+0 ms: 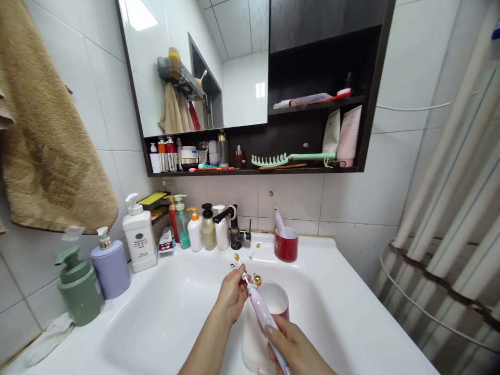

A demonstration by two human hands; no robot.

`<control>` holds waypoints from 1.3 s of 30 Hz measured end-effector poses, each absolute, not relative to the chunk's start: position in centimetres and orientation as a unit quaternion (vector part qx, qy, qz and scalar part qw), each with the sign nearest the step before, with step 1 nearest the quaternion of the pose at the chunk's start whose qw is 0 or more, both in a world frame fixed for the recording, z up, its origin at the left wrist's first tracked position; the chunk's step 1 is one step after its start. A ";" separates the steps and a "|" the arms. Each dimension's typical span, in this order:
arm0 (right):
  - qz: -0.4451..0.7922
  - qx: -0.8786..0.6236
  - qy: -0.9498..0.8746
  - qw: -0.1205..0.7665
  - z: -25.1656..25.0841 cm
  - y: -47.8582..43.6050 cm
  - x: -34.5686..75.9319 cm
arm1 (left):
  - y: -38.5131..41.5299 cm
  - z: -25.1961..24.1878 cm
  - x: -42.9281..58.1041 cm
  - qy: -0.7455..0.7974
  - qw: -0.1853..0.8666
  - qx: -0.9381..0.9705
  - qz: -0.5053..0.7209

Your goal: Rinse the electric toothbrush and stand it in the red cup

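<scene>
My right hand [291, 344] is wrapped around the handle of a pale pink electric toothbrush [261, 307], which tilts up toward the left. At its tip, my left hand [232, 294] is closed with the fingers pinched around a small white brush head [245, 278]; the fingertips hide part of it. Just beyond those fingers shows a small white piece with a yellow end [237, 258]. Below the toothbrush, a red cup with a white inside [279, 294] stands in the sink, partly covered by the handle and my right hand. Beside it lies a whitish tray-like piece [252, 344].
A red cup [286, 247] holding another electric toothbrush [279, 223] stands on the sink's back ledge. Left of it are a small brush head [254, 251] and a black faucet [235, 229]. Pump bottles [140, 239] line the left side. A mirror cabinet [255, 171] hangs above.
</scene>
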State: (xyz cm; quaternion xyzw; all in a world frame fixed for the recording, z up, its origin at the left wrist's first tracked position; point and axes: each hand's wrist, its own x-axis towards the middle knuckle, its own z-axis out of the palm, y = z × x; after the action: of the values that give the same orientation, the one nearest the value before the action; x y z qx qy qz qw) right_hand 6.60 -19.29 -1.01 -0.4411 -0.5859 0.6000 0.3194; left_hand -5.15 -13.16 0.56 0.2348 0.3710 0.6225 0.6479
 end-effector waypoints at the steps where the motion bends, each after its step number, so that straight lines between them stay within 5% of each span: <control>1: 0.600 -0.444 -0.585 0.318 -1.0 -19.3 6.6 | -13.2 0.5 -5.1 0.373 0.643 0.242 0.624; 7: 0.561 -0.466 -0.602 0.325 -1.6 -19.0 6.8 | -13.1 0.2 -5.0 0.404 0.603 0.294 0.622; 13: 0.646 -0.416 -0.558 0.312 -1.8 -18.8 6.9 | -13.2 0.0 -4.7 0.386 0.633 0.289 0.606; 34: 0.548 -0.466 -0.607 0.338 -2.4 -18.3 7.0 | -14.3 0.4 -3.2 0.343 0.678 0.314 0.569; 39: 0.632 -0.419 -0.563 0.328 -1.8 -18.5 7.1 | -14.3 0.5 -3.2 0.370 0.679 0.310 0.553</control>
State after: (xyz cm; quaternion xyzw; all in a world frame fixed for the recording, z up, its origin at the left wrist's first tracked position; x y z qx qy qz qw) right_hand 7.06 -18.47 -1.83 -0.4185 -0.5634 0.6320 0.3285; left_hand -3.21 -14.33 0.49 0.3104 0.3698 0.5533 0.6788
